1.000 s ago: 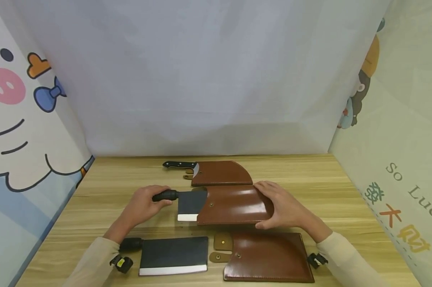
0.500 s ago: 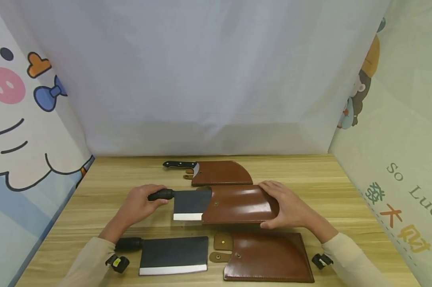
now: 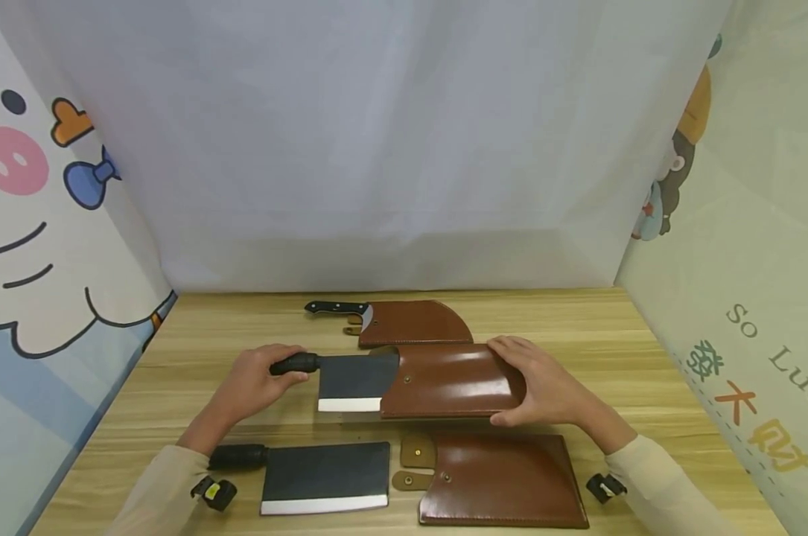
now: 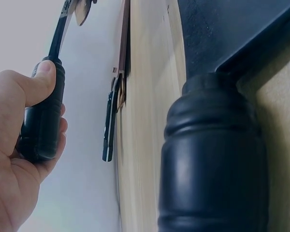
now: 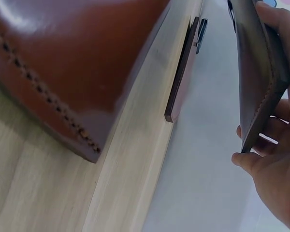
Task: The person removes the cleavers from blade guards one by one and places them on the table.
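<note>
In the head view my left hand grips the black handle of a cleaver, thumb along it in the left wrist view. The cleaver's dark blade with a pale edge is partly inside a brown leather sheath; the rest of the blade is hidden there. My right hand holds the sheath's right end, thumb at the lower corner and fingers over the upper one. In the right wrist view the sheath is off the table.
Nearer me lie a second cleaver, bare, and a second brown sheath with two strap tabs. Farther back, a knife with a riveted black handle sits in a third sheath. A pale curtain rises behind the wooden table.
My left hand has moved left with the cleaver, and my right hand has shifted right with the sheath. More of the blade shows outside the sheath's mouth.
</note>
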Demonstrator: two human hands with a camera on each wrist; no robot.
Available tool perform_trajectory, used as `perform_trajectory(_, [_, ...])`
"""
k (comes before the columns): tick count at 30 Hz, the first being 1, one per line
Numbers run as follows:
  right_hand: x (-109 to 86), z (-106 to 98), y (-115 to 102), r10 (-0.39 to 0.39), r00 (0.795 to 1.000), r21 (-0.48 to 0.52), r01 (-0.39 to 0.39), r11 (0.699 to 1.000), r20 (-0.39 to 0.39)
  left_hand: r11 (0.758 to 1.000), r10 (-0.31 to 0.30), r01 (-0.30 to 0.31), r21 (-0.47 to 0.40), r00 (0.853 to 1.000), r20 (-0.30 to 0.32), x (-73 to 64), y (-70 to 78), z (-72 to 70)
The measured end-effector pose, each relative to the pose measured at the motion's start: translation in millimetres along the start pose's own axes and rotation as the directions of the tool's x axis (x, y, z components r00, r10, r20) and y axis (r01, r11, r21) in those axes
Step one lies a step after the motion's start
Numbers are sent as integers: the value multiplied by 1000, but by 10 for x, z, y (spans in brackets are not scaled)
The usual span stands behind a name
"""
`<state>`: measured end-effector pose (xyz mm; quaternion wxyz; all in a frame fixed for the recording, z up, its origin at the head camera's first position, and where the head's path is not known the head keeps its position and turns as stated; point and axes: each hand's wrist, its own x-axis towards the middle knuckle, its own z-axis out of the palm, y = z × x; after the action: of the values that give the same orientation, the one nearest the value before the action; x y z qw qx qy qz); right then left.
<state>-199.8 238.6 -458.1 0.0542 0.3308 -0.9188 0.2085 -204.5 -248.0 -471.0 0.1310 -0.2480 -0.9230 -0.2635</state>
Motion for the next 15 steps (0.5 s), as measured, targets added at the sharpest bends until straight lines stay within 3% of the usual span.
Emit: perform_trajectory(15, [-86,-48,55,10,1000,5,-10,1000,-12,1000,-10,10,-9,1000,-19,-38,-4,-56])
